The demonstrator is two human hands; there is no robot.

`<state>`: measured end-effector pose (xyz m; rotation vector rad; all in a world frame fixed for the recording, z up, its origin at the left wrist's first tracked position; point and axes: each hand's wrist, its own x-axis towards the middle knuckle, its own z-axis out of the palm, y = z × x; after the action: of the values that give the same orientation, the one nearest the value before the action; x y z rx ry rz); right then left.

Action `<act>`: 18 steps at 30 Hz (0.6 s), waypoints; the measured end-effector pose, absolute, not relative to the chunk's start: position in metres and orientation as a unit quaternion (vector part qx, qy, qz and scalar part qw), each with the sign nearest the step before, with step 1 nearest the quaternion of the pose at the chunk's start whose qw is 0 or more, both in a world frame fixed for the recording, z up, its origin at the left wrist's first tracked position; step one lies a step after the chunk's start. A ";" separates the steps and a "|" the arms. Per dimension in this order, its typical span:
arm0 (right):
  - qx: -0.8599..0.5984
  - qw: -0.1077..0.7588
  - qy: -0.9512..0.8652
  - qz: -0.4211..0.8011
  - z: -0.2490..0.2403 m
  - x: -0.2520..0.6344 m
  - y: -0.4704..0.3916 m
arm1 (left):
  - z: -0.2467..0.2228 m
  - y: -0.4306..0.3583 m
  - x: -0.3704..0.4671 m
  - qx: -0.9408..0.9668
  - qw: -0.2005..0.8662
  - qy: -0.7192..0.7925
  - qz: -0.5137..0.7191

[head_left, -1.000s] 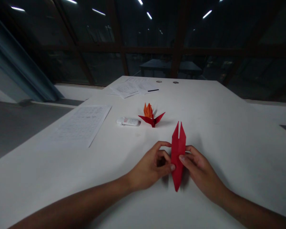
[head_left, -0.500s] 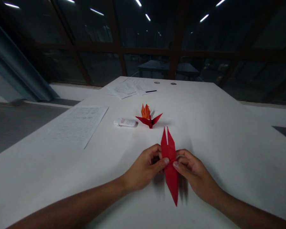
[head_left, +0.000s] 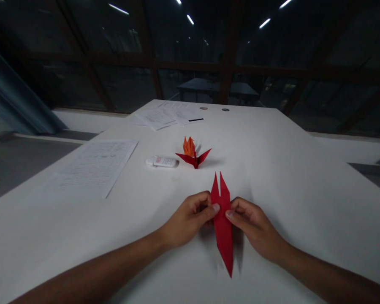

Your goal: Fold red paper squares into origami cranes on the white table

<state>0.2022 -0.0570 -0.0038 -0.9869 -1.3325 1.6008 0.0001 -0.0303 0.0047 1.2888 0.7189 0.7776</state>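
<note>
Between my hands is a long red folded paper (head_left: 223, 232), with two narrow points at its far end and one point toward me. My left hand (head_left: 191, 219) pinches its left edge, thumb on top and fingers partly hidden behind. On the opposite edge, my right hand (head_left: 255, 226) grips it the same way. Beyond the paper stands a red origami crane (head_left: 195, 159) with its wings spread. Just behind the crane is an orange origami piece (head_left: 188, 146), partly covered by it.
A white capped correction-fluid-like container (head_left: 162, 161) lies left of the crane. One printed sheet (head_left: 91, 169) rests at the table's left, and several papers (head_left: 164, 115) lie at the back beside a thin black strip (head_left: 196, 120). Dark windows stand behind the white table (head_left: 288, 190).
The view has shifted slightly, so the table items appear a little farther left. Both hands keep hold of the red paper, and its near tip sits slightly lower in view.
</note>
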 end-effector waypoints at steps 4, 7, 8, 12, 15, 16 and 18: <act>-0.383 0.412 -0.522 0.641 -0.003 0.201 -0.057 | 0.002 -0.030 0.002 0.558 0.674 0.331 0.354; -0.380 0.415 -0.526 0.637 -0.004 0.200 -0.056 | 0.003 -0.030 0.002 0.554 0.663 0.341 0.370; -0.383 0.418 -0.527 0.633 -0.004 0.200 -0.056 | 0.004 -0.030 0.002 0.556 0.661 0.338 0.372; -0.410 0.452 -0.510 0.606 -0.010 0.199 -0.054 | 0.005 -0.032 0.001 0.567 0.670 0.321 0.355; -0.423 0.465 -0.498 0.597 -0.013 0.199 -0.053 | 0.002 -0.033 0.000 0.563 0.680 0.320 0.344; -0.424 0.464 -0.498 0.597 -0.014 0.199 -0.053 | 0.001 -0.033 0.001 0.558 0.684 0.320 0.345; -0.421 0.462 -0.497 0.602 -0.014 0.200 -0.053 | -0.001 -0.033 0.002 0.544 0.691 0.321 0.353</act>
<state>0.1998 -0.0529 -0.0144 -1.0363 -1.2213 1.4808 0.0022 -0.0329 -0.0011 1.2152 0.7176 0.7887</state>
